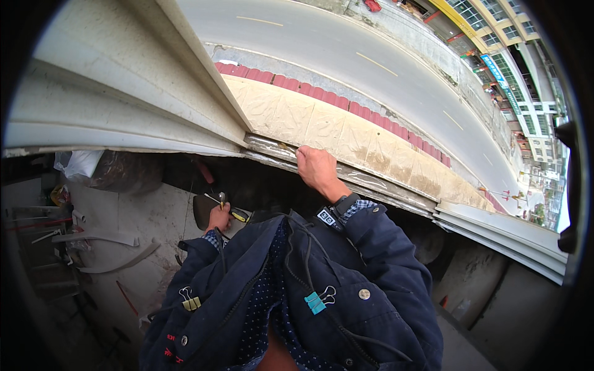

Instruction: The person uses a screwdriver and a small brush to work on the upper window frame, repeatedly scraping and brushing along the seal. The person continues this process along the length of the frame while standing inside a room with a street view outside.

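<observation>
High above a grey road (322, 46), the right hand (318, 172) hooks its fingers over a grimy window track (266, 147), seemingly for support. Nearer and to the left, the left hand (218, 216) grips a yellow-and-black-handled tool (239, 215) indoors, perhaps guarding against a drop. Farther out run a tan ledge (278, 111) and maroon tiles (365, 114).

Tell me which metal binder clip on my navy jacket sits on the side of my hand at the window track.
The turquoise binder clip, on the side of your right hand; the yellow binder clip sits on your left.
</observation>
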`<state>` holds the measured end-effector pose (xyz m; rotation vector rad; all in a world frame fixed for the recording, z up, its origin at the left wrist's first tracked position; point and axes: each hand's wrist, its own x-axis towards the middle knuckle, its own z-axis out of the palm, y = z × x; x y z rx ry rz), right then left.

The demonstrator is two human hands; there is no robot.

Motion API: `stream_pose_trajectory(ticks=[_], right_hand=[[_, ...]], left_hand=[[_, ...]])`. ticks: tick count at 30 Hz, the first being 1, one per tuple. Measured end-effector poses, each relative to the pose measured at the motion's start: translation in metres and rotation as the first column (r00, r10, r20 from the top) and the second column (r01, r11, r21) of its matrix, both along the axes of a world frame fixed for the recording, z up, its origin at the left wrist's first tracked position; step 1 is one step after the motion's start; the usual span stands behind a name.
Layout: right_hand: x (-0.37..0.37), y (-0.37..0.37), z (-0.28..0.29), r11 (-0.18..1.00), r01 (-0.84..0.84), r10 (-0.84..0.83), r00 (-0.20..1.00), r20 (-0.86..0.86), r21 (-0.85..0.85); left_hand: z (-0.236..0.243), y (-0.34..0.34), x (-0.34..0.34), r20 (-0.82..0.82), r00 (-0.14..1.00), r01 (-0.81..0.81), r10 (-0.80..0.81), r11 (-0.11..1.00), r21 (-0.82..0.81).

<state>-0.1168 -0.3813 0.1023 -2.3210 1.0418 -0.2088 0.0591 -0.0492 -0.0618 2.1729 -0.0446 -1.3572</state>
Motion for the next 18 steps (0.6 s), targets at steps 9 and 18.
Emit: stream_pose_trajectory(ticks=[9,18], right_hand=[[0.068,0.008,-0.03,0.974,-0.209,0.22,0.965,0.139,-0.09],[0.057,-0.017,-0.028,0.882,-0.437,0.462,0.876,0.136,-0.178]], left_hand=[[-0.002,0.004,0.0,-0.009,0.999,-0.047,0.046,0.999,-0.01],[0.005,0.006,-0.004,-0.035,0.996,-0.082,0.082,0.997,-0.009]])
